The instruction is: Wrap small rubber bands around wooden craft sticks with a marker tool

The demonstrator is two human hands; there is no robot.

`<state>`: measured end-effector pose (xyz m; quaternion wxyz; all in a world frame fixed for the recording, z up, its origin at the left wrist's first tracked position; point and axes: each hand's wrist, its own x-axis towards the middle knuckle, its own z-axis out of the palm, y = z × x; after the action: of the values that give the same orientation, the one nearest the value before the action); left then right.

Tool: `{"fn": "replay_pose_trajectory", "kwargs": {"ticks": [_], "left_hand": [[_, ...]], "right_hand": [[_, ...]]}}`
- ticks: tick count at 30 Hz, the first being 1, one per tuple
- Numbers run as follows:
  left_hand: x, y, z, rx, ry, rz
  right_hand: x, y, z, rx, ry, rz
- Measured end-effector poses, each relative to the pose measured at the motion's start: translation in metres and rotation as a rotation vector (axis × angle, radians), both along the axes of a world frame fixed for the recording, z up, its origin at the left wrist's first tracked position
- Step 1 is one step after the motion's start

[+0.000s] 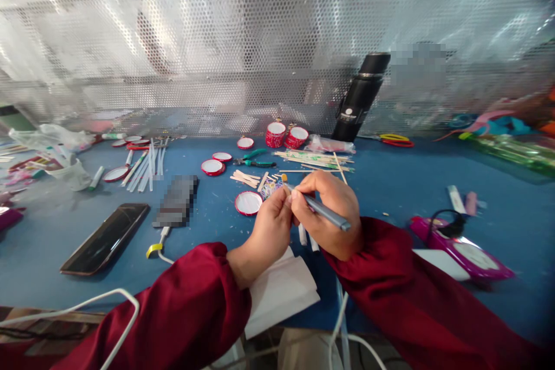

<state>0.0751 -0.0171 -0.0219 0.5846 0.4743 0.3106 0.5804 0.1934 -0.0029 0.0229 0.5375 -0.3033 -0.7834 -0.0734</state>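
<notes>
My right hand (332,214) is closed around a grey pen-like tool (325,212), its tip pointing left toward my left hand. My left hand (271,228) is closed in a pinch on a small wooden stick piece (285,183) held at the tool's tip. Both hands hover over the blue table (390,185), just above a red-rimmed round lid (248,203) and a small patterned piece (271,188). Both sleeves are dark red. Short white tube pieces (302,235) lie under my right hand.
Wooden sticks (316,159), green pliers (254,159), red lids (213,166) and red cups (276,134) lie beyond the hands. A black flask (359,98) stands at the mesh screen. A phone (106,237) lies left, a purple device (463,248) right, folded white paper (281,289) near me.
</notes>
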Motion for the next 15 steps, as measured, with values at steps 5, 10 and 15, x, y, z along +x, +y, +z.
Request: {"fn": "replay_pose_trajectory", "kwargs": {"ticks": [5, 10, 15], "left_hand": [[-0.0008, 0.0007, -0.0006, 0.026, 0.020, 0.026], [-0.0011, 0.0024, -0.0045, 0.024, 0.021, 0.020], [-0.0009, 0.0009, 0.0000, 0.022, -0.005, 0.004]], "right_hand": [[-0.0008, -0.0003, 0.0015, 0.015, 0.002, -0.009], [0.0001, -0.0013, 0.0030, -0.004, -0.010, -0.009], [0.0010, -0.0012, 0.0033, -0.003, 0.001, -0.026]]}}
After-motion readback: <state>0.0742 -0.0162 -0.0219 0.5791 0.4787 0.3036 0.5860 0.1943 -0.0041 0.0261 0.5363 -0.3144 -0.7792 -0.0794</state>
